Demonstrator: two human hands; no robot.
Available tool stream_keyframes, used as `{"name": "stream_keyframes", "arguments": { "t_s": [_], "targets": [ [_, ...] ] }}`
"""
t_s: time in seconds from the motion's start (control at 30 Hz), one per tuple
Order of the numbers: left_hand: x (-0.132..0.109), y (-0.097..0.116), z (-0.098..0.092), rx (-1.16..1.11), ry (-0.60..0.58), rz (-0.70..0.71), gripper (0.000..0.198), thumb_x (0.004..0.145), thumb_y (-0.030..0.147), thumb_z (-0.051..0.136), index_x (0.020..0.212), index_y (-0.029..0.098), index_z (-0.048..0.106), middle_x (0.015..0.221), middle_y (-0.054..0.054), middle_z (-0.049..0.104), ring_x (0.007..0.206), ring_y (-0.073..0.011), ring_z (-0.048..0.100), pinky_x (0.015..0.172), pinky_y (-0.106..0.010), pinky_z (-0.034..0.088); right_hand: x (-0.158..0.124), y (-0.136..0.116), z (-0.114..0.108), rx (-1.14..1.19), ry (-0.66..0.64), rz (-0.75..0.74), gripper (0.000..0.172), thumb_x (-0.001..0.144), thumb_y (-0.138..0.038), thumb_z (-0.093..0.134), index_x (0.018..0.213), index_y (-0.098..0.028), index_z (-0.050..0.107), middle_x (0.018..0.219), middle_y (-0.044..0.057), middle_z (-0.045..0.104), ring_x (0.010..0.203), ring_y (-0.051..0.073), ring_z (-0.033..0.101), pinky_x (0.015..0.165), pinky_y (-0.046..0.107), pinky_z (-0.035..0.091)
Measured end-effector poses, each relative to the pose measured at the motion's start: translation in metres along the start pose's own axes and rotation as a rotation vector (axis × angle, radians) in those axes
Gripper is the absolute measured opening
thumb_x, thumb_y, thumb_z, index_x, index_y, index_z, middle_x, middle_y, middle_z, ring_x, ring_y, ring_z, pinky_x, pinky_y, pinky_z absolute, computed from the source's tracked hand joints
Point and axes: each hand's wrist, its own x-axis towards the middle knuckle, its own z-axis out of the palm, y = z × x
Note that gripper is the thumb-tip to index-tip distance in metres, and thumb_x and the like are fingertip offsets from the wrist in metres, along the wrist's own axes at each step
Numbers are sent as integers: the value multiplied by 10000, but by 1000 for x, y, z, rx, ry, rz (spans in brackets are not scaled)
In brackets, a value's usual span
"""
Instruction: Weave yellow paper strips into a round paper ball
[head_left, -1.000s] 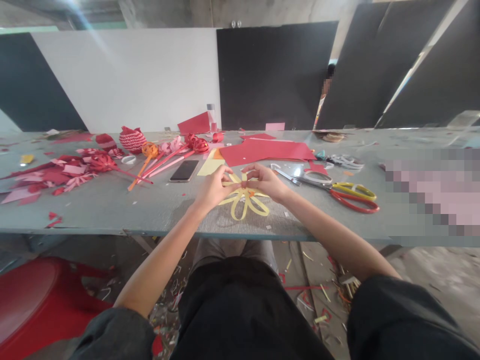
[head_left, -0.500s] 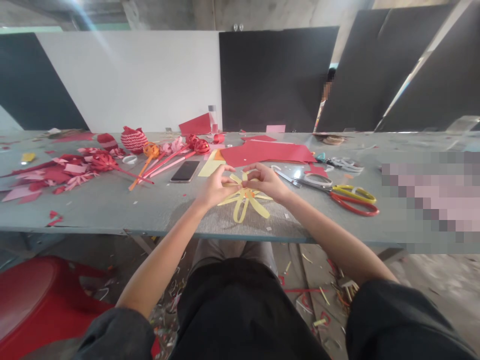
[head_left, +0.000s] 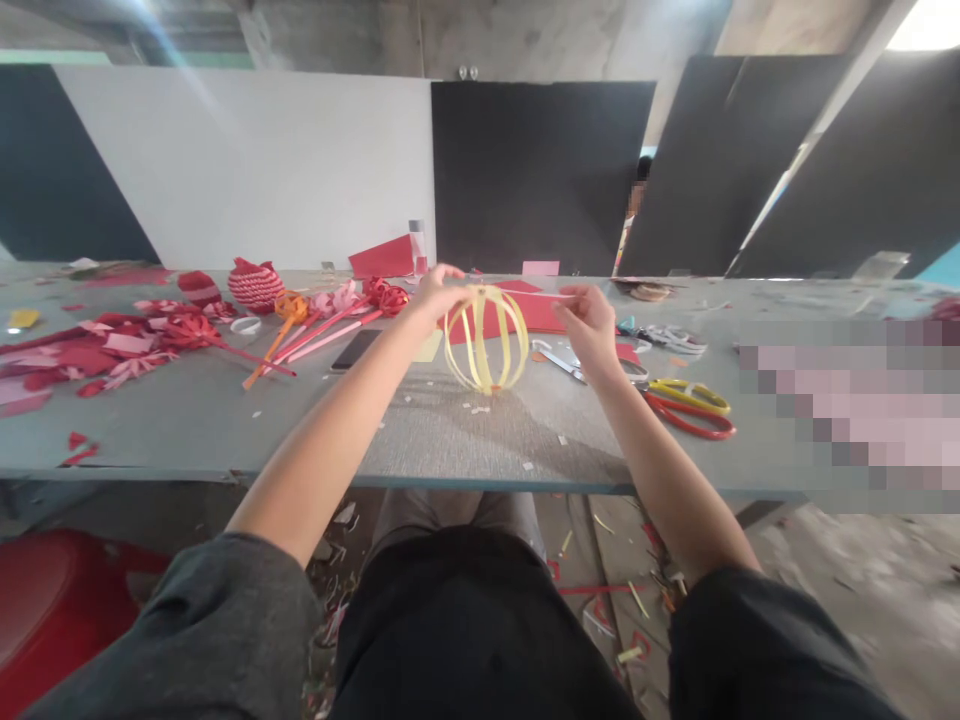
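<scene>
A round cage of pale yellow paper strips hangs just over the grey table, its strips gathered at the top. My left hand is closed on the gathered top of this paper ball. To the right, my right hand pinches the end of a thin white strip stretched across to the top of the ball. Red paper sheets lie behind the ball. Small white paper bits are scattered on the table beneath it.
Scissors with yellow and red handles lie at the right beside a metal tool. A phone is partly behind my left arm. Red and pink paper flowers and a striped ball sit at the left. A person shows between the boards.
The flat, spread yellow strips are now drawn up into a round ball. Both hands moved up and away from me, and my right hand moved right, with a white strip now stretched out.
</scene>
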Motion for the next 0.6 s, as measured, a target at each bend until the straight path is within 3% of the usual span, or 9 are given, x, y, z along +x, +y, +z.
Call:
{"name": "stream_keyframes", "arguments": {
  "t_s": [0.1, 0.2, 0.3, 0.4, 0.5, 0.6],
  "targets": [
    [27, 21, -1, -73, 78, -32, 253, 665, 51, 613, 839, 185, 490, 757, -26, 566, 646, -128, 571, 592, -264, 448, 1, 7, -4, -105, -57, -37, 97, 681, -190, 549, 776, -189, 535, 627, -28, 542, 572, 102, 519, 559, 256, 424],
    [28, 26, -7, -64, 77, -43, 236, 670, 49, 619, 816, 186, 494, 747, -22, 566, 659, -128, 572, 596, -259, 449, 2, 14, -5, -193, -115, -24, 73, 672, -196, 553, 740, -170, 560, 667, -4, 586, 571, 102, 529, 557, 251, 429],
    [22, 13, -13, -37, 17, -49, 240, 663, 50, 633, 822, 185, 514, 766, -20, 579, 684, -126, 583, 611, -252, 451, 6, 26, -8, -363, -189, 44, 116, 703, -207, 534, 777, -152, 605, 724, 32, 643, 634, 129, 581, 611, 260, 448],
    [21, -8, -17, -18, -87, -103, 256, 672, 71, 640, 882, 178, 539, 822, -37, 612, 738, -134, 605, 667, -261, 465, 6, 44, -11, -738, -399, 103, 206, 759, -193, 492, 891, -161, 648, 892, 70, 689, 827, 186, 626, 722, 284, 456],
    [21, -26, -18, 58, -63, -94, 308, 667, 111, 658, 951, 164, 550, 920, -58, 628, 797, -138, 610, 734, -268, 465, 1, 59, -10, -1034, -629, 86, 301, 795, -191, 482, 1065, -193, 614, 1092, 87, 652, 1015, 233, 588, 833, 330, 437],
    [17, -33, -17, 307, -14, -35, 339, 673, 209, 671, 993, 159, 568, 986, -80, 632, 888, -189, 604, 804, -309, 450, -6, 62, -5, -1069, -732, 53, 291, 804, -196, 493, 1068, -213, 615, 1128, 78, 639, 1059, 247, 569, 931, 396, 378]
  ]
}}
